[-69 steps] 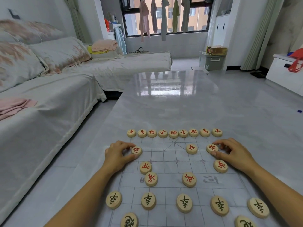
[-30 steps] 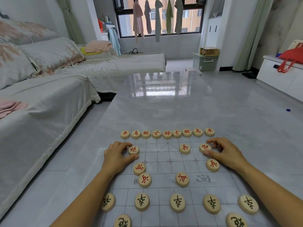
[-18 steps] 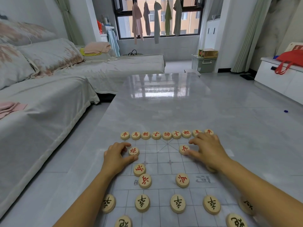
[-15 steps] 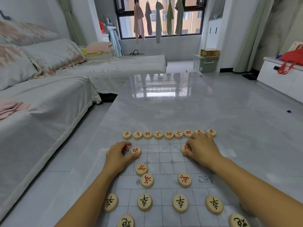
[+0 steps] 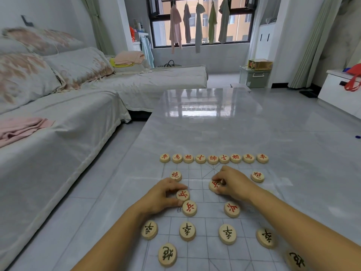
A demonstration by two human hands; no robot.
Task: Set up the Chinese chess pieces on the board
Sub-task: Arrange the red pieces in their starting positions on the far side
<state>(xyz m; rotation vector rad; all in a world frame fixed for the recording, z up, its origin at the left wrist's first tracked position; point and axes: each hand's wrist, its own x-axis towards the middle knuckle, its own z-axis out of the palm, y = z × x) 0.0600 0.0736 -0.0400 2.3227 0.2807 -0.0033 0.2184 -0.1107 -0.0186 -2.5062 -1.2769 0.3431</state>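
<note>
Mid-board on the pale gridded sheet (image 5: 197, 173), near the counter's (image 5: 205, 124) front edge: pinching one round wooden red-lettered soldier disc (image 5: 182, 195) in left hand (image 5: 164, 198), gripping a second soldier disc (image 5: 214, 185) in right hand (image 5: 234, 184). Probably sliding next outward, leftward and rightward, along that row.

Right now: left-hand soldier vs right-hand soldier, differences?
The left-hand soldier shows its whole face, pinched at its rim by the left hand. The right-hand soldier is partly hidden by fingers of the right hand and lies nearer the board's centre file. Both are pale discs with red characters.
</note>
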